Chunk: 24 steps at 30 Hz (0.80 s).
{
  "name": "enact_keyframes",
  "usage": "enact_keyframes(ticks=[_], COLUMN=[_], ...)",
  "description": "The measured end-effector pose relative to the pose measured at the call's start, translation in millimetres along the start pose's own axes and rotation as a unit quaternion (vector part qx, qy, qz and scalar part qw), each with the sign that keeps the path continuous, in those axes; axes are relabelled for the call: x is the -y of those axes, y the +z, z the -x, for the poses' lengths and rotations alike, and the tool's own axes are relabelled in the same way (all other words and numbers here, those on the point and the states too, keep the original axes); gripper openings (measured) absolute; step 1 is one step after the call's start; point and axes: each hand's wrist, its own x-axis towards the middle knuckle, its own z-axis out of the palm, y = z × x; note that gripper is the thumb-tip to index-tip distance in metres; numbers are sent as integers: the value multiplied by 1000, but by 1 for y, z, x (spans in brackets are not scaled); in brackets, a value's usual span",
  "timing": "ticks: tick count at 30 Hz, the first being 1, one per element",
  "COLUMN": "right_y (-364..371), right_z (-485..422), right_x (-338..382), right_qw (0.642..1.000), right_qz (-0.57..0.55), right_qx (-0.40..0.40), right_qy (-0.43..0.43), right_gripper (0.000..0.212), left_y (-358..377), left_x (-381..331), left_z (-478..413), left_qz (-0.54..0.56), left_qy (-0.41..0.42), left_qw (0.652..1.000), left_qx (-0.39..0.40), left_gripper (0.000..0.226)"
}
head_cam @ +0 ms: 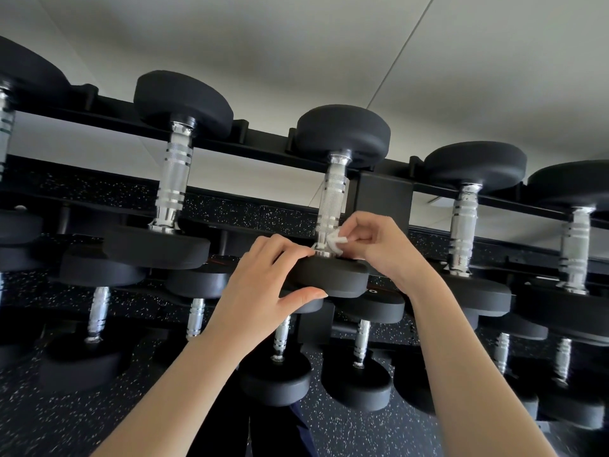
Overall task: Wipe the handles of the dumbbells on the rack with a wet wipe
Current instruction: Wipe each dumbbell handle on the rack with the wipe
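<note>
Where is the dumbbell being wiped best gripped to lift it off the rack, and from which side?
Grip the knurled handle at mid-length, coming from the front, the camera side, with fingers wrapped round it. It spans bare between the rack rails above the wet wipe, and it is narrow. The round heads are probably too broad to close a hand round.

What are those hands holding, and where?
The left hand grips the rim of the middle dumbbell's black round head; the right hand pinches a white wet wipe against the base of its chrome handle.
</note>
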Motion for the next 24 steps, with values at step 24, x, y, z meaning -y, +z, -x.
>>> enact_keyframes(ticks=[24], right_y=[30], right_z=[8], right_x=[31], right_qw=[964], right_qz=[239], right_qx=[-91], right_qy=[-69], right_gripper=[7], left_y=[8], left_x=[8], left_z=[3], left_qz=[98], left_qy=[-38], left_qw=[994], left_qx=[-43], left_gripper=[58])
